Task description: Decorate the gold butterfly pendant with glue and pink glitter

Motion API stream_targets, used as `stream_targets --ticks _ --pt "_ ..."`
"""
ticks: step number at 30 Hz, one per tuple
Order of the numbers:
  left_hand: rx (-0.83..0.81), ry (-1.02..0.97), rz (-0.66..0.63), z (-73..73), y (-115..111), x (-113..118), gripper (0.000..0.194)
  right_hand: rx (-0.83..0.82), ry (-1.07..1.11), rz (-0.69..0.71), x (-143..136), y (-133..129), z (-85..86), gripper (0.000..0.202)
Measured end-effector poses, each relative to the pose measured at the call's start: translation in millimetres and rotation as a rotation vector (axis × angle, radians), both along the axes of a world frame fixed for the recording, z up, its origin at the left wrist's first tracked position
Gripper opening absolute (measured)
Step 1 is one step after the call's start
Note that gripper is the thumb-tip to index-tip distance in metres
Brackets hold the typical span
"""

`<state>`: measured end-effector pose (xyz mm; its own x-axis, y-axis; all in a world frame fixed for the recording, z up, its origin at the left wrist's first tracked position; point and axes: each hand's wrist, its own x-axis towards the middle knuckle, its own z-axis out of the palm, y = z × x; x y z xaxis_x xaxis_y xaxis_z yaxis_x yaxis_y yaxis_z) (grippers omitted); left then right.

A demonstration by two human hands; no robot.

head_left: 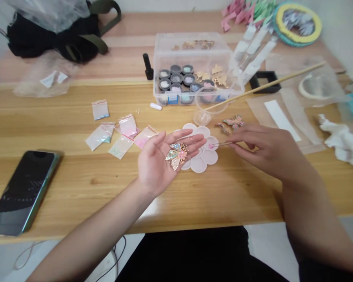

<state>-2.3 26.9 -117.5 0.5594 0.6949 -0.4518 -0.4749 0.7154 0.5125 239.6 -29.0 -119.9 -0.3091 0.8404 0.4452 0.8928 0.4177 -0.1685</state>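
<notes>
My left hand (157,164) is turned palm up and holds a gold butterfly ornament (176,156) with blue, green and pink wing fillings across its palm and fingers. My right hand (261,150) is closed in a pinch on thin metal tweezers (223,144). Their tips touch a little pink material (211,146) in one petal well of a white flower-shaped palette (198,164). Part of that palette is hidden beneath my left fingers. Just beyond my right hand lies another butterfly ornament (234,122), pinkish and gold, partly covered by my fingers.
An open clear box (161,58) holds several small pots and gold pieces. A wooden stick (267,85) lies across a clear cup (202,117). Small zip bags (100,135) lie left of my left hand, with a phone (23,192) nearer the edge. Tissue (344,143) lies right.
</notes>
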Motion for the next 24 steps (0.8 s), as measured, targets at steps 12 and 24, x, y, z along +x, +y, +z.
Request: stream_targets --ticks 12,24 --pt "-0.002 -0.007 0.003 0.8 0.2 -0.4 0.044 0.006 0.017 0.020 -0.9 2.4 -3.5 0.013" --pt "-0.022 -0.030 -0.006 0.6 -0.7 -0.6 0.044 0.009 -0.012 0.024 0.6 4.3 -5.7 0.013"
